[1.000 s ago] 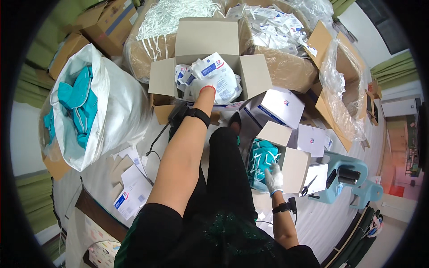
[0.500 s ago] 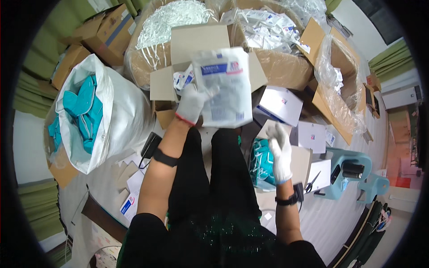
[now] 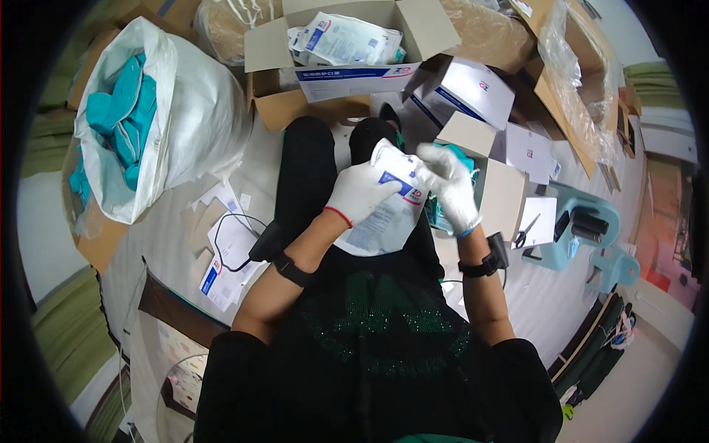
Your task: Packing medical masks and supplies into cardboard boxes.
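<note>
View from the head, read left to right. At far left a large white sack (image 3: 199, 125) stands open, showing teal fabric pieces (image 3: 118, 118) inside. Beside it, on the floor (image 3: 170, 236), lie loose printed paper sheets (image 3: 225, 258) and a thin black cable (image 3: 240, 229). The left hand (image 3: 360, 193), in a white glove, closes its grip on the left side of a flat white sealed packet (image 3: 384, 221) with blue print; the fingers wrap over the packet's front. The packet sits over the lap, between the two hands, above the black trousers. A black band circles the left wrist. The right hand (image 3: 450, 188), also gloved in white, pinches the packet's upper right corner, fingers pressed together on its edge. A black wrist device sits on the right forearm. Ahead of the knees an open cardboard box (image 3: 428, 26) holds more white-and-blue packets (image 3: 347, 40). To the right stand white cartons (image 3: 473, 88), one open with teal contents partly hidden behind the right hand. Further right, scissors (image 3: 528, 230) lie on a white sheet, next to a pale teal tape dispenser (image 3: 583, 229). A clear plastic bag (image 3: 583, 81) drapes over cardboard at upper right.
</note>
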`<move>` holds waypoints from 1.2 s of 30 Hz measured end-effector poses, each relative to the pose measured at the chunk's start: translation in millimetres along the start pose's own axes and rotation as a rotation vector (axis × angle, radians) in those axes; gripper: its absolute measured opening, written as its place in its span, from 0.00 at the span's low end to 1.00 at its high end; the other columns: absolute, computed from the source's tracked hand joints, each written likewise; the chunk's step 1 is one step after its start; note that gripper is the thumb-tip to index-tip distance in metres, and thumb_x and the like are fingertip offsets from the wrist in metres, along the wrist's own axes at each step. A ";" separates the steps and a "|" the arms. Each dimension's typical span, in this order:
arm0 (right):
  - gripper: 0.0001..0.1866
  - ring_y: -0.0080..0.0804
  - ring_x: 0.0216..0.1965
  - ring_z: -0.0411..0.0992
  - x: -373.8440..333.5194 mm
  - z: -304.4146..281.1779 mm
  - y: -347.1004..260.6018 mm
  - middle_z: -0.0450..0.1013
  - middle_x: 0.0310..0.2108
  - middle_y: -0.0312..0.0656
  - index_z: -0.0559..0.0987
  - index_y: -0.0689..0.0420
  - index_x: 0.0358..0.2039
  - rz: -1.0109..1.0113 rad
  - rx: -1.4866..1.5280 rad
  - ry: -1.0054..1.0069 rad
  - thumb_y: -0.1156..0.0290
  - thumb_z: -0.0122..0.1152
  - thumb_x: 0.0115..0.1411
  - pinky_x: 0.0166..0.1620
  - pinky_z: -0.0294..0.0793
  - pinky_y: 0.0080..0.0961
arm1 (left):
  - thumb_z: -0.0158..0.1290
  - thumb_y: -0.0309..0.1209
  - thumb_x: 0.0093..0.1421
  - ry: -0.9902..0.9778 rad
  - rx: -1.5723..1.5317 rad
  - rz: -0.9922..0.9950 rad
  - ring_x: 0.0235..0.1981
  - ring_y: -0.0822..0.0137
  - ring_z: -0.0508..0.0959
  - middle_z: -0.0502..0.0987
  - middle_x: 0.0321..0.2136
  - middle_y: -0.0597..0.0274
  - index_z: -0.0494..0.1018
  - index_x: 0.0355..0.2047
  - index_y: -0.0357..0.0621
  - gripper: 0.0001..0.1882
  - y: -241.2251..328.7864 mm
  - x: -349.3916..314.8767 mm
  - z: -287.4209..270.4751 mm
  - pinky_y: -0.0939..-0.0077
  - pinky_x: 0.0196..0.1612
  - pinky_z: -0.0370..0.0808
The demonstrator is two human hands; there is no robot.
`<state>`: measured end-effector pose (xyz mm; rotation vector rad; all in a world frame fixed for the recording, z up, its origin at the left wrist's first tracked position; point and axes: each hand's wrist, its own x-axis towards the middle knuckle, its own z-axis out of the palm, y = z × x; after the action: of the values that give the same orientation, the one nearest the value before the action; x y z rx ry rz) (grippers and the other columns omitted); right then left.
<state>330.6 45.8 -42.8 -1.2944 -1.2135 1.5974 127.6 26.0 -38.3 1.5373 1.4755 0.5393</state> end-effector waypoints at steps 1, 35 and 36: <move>0.24 0.31 0.48 0.72 1.9 -2.3 -10.4 0.73 0.47 0.46 0.70 0.65 0.53 -0.105 -0.128 0.045 0.70 0.64 0.57 0.53 0.70 0.27 | 0.59 0.40 0.53 -0.008 -0.003 0.007 0.31 0.54 0.81 0.79 0.26 0.48 0.79 0.30 0.38 0.15 1.4 1.6 4.3 0.67 0.37 0.76; 0.07 0.36 0.29 0.69 47.4 -133.1 124.3 0.71 0.28 0.42 0.76 0.57 0.30 0.347 0.694 0.772 0.69 0.51 0.59 0.33 0.73 0.37 | 0.59 0.25 0.48 0.328 0.062 1.034 0.18 0.60 0.74 0.72 0.19 0.58 0.76 0.29 0.41 0.06 108.1 -44.6 2.7 0.67 0.19 0.69; 0.08 0.34 0.26 0.69 44.0 -125.6 104.3 0.70 0.26 0.40 0.75 0.56 0.29 0.366 0.704 0.822 0.67 0.52 0.60 0.30 0.72 0.34 | 0.58 0.24 0.50 0.400 0.048 0.985 0.20 0.58 0.75 0.74 0.21 0.56 0.76 0.31 0.38 0.07 97.7 -43.4 -8.2 0.67 0.22 0.71</move>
<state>445.2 84.6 -160.8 -1.4783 0.0954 1.2959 166.0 0.1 58.3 2.2461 0.8984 1.4473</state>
